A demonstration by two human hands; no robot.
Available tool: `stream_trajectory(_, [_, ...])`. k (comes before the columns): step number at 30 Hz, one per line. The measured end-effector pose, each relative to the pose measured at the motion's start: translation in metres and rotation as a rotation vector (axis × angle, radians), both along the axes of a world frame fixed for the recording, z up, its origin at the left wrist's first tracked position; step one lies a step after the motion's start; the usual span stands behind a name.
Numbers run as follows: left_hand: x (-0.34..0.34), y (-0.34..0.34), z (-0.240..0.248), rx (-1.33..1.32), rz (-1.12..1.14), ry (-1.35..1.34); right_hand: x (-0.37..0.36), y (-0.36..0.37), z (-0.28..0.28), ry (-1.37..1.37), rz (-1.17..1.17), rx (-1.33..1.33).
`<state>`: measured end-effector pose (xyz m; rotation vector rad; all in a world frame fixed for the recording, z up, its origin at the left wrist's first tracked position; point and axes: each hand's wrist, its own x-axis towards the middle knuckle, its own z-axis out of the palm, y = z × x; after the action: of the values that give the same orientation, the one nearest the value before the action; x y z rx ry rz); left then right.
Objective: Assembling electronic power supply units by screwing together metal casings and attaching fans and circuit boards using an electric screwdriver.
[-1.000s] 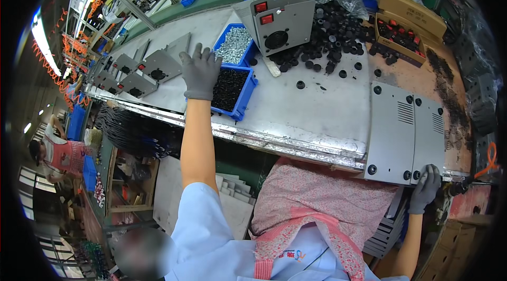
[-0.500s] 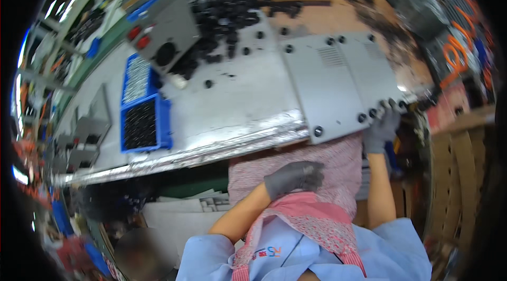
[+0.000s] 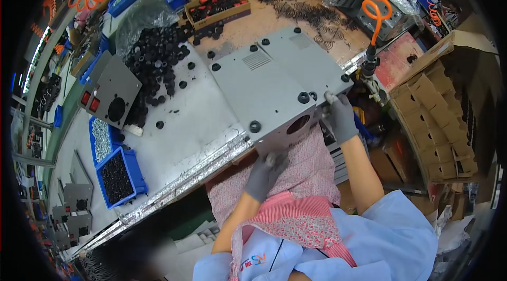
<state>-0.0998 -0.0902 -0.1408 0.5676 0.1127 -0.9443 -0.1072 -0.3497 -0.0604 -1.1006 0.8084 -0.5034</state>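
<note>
Two grey metal casings lie side by side at the table's front edge, the left casing (image 3: 237,86) and the right casing (image 3: 309,64). Black round rubber feet (image 3: 255,126) sit near their corners. The left casing's near face has a round opening. My left hand (image 3: 266,173), in a grey glove, is closed at the lower edge of that face, its fingertips partly hidden. My right hand (image 3: 340,117), gloved too, grips the near edge of the right casing, fingertips over the rim beside a rubber foot.
Loose black rubber feet (image 3: 153,56) are heaped at the back left, near a carton of red and black parts (image 3: 219,6). Blue bins (image 3: 120,178) hold screws. A grey panel with red switches (image 3: 111,91) stands left. An air tool (image 3: 369,67) hangs right on an orange coiled hose.
My left hand has gone from my lap to the left casing's near face. My right hand stays at the right casing's near edge. The view has turned, showing the near face.
</note>
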Motion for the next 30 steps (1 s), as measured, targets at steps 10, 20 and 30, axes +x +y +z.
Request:
stream_trajectory(10, [0.063, 0.07, 0.127, 0.191, 0.515, -0.631, 0.016, 0.04, 0.046, -0.14, 0.29, -0.636])
stream_trajectory(20, [0.064, 0.044, 0.217, 1.319, 0.254, -2.346, 0.051, 0.049, 0.045, -0.01, 0.477, -1.849])
stream_trajectory(30, [0.1, 0.058, 0.212, 1.532, 0.425, -2.174, -0.058, -0.061, 0.146, 0.084, -0.031, -1.967])
